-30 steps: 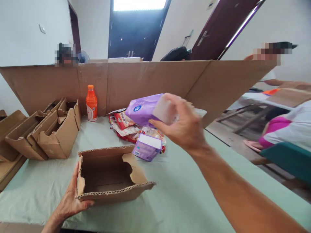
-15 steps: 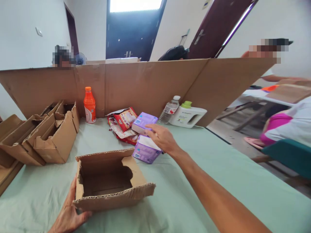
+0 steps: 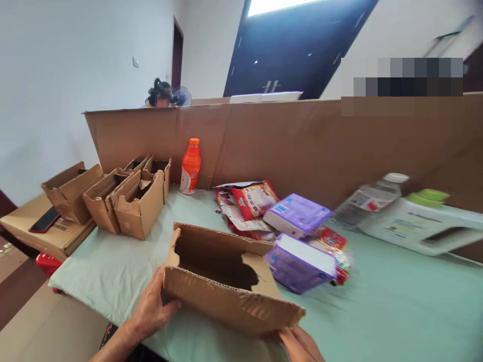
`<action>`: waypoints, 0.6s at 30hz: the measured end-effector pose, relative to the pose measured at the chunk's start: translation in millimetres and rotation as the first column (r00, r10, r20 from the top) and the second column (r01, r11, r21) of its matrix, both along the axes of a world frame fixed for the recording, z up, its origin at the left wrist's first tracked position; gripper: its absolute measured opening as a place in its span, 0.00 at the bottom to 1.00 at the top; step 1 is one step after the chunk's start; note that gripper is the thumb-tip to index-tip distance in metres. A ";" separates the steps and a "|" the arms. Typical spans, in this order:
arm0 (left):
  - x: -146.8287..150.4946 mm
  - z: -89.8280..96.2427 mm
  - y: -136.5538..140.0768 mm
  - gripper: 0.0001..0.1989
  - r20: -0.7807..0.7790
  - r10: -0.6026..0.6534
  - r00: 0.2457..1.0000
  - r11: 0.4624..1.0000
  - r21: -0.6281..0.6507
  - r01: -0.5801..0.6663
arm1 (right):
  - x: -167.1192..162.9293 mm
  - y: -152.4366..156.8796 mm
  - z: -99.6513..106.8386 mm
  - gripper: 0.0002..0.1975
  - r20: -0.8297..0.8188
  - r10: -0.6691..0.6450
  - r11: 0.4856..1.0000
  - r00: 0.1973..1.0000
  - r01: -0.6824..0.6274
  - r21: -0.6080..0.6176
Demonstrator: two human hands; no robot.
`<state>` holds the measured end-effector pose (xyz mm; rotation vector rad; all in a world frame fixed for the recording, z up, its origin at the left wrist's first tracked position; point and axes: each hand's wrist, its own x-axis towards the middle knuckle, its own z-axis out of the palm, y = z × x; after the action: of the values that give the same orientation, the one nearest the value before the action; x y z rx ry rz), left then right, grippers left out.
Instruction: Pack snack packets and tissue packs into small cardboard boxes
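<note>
An open-topped cardboard box [image 3: 226, 306] sits in front of me over the green cloth, its inside dark and one end wall cut with a curved notch. Its left end is gripped by my left hand [image 3: 153, 306], thumb along the near side. My right hand [image 3: 300, 344] pinches the lower right corner of the near wall; part of that hand is cut off by the bottom edge. Just beyond the box lie two purple tissue packs, an upper one [image 3: 298, 213] and a nearer one [image 3: 302, 264]. Red and white snack packets [image 3: 254, 201] lie beside and behind them.
Several cardboard boxes [image 3: 138, 206] stand at the left, one on a larger carton [image 3: 64, 244] with a phone [image 3: 45, 220]. An orange bottle [image 3: 190, 168], a clear bottle [image 3: 366, 203] and a white jug [image 3: 407, 226] line the cardboard screen [image 3: 302, 146]. A person [image 3: 160, 93] is behind it.
My right hand has left the purple packs and come back to the box's near right corner. The view has swung left. My left hand stays on the box.
</note>
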<state>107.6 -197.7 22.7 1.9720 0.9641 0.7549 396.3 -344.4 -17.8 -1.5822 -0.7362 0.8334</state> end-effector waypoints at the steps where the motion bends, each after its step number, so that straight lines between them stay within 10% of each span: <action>1: 1.2 0.3 2.3 0.36 0.016 0.030 0.999 1.000 0.003 -0.030 | -0.5 7.6 3.9 0.29 -0.001 0.004 1.000 1.000 -0.004 0.021; 18: 14.8 -26.3 22.1 0.19 0.108 0.175 0.979 0.974 0.124 -0.188 | -16.3 38.6 3.5 0.23 0.246 -0.064 0.988 0.967 0.026 0.154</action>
<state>122.4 -175.5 -3.6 1.9588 1.0702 1.0323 380.0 -305.8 -14.3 -1.5777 -0.9175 0.5364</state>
